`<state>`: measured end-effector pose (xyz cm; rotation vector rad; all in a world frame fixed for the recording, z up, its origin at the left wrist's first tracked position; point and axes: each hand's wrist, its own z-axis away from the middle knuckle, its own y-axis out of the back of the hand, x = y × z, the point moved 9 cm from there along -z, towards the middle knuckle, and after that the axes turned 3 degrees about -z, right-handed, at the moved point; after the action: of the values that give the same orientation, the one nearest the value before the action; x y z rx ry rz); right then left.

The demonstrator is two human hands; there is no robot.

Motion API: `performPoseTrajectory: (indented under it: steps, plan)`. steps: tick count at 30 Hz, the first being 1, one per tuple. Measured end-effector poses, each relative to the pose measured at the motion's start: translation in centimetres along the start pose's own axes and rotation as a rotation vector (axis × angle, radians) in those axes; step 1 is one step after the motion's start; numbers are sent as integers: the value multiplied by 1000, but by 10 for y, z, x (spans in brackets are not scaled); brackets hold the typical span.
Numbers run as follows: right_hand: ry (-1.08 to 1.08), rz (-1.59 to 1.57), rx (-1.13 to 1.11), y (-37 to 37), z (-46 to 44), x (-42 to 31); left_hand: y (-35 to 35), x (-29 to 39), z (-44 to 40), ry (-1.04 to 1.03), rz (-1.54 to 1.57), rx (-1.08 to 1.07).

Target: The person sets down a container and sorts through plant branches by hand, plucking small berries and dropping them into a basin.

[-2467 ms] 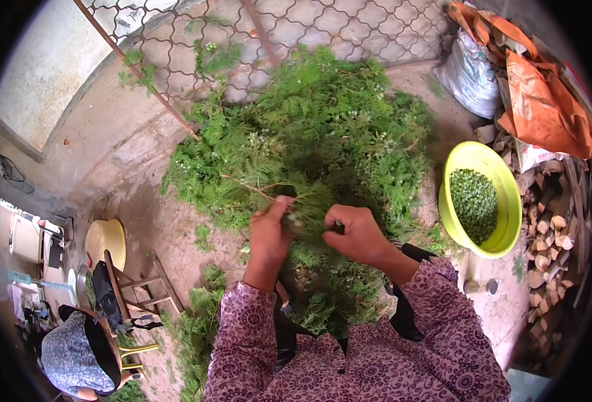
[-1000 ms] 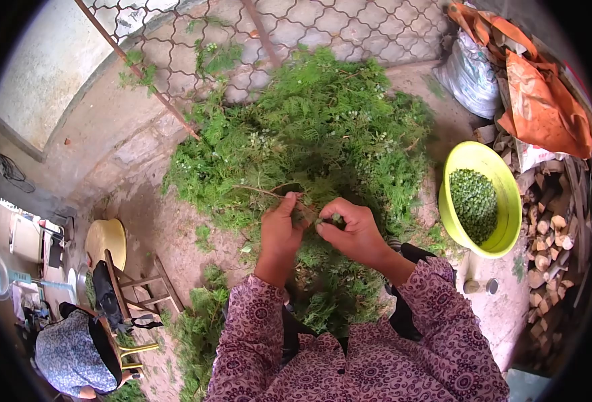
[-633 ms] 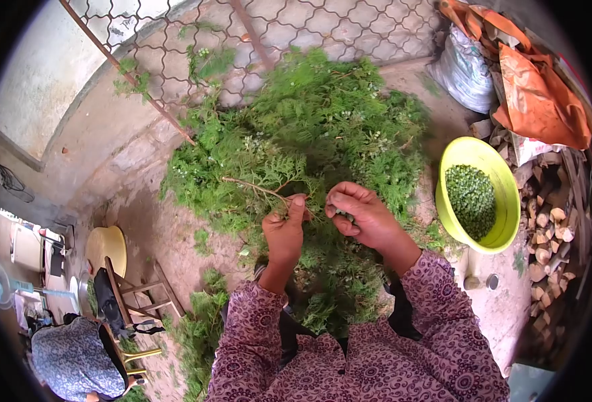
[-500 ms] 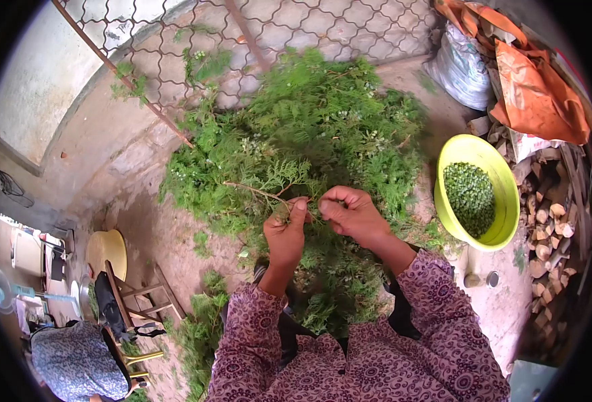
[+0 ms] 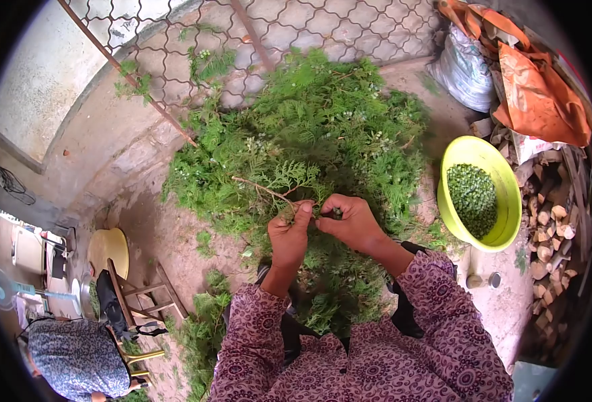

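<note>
My left hand [image 5: 289, 234] pinches a thin green sprig with a brown stem [image 5: 262, 188] that points up and to the left. Close beside it, my right hand [image 5: 351, 224] is closed at the sprig's near end, with small green berries partly showing between its fingers. Under and beyond both hands spreads a large pile of green branches [image 5: 349, 120] dotted with pale berries. To the right stands a yellow-green basin [image 5: 446, 201] holding many small green berries [image 5: 471, 199].
Stacked firewood [image 5: 547, 248], a white sack [image 5: 465, 70] and an orange bag [image 5: 541, 94] lie at the right. A metal lattice [image 5: 309, 30] crosses the top. At the left are a wooden stool [image 5: 145, 291], a straw hat [image 5: 108, 251] and another person [image 5: 78, 355] bending over.
The sprig changed angle and its flat leaves came into view. My right hand opened slightly, showing berries, then closed again beside my left hand. The other person shifted a little.
</note>
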<state>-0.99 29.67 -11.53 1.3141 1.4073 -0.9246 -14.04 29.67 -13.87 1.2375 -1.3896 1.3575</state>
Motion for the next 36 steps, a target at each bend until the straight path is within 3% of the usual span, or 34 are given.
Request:
performPoseTrajectory:
  steps: [1,3,12,16,18,24,36]
  plan:
    - [1,0,2,2,0,-7,1,2,0,-1,0,-2]
    - [-409,-196,-83,-4,7,10,3,-7,0,144,96,-18]
    - [-699,-726,0,-10,30,50,2,-19,12,205,128,41]
    - [-728,-736,-53,-10,44,47,0,-14,38,179,133,74]
    - [-643,-628,-124,-9,48,41,2,-2,48,18,-19,98]
    - [-593,-473,-132,-7,71,46,3,22,72,-73,-182,208]
    - [-497,-370,-142,7,123,33,-32,21,119,-191,-252,81]
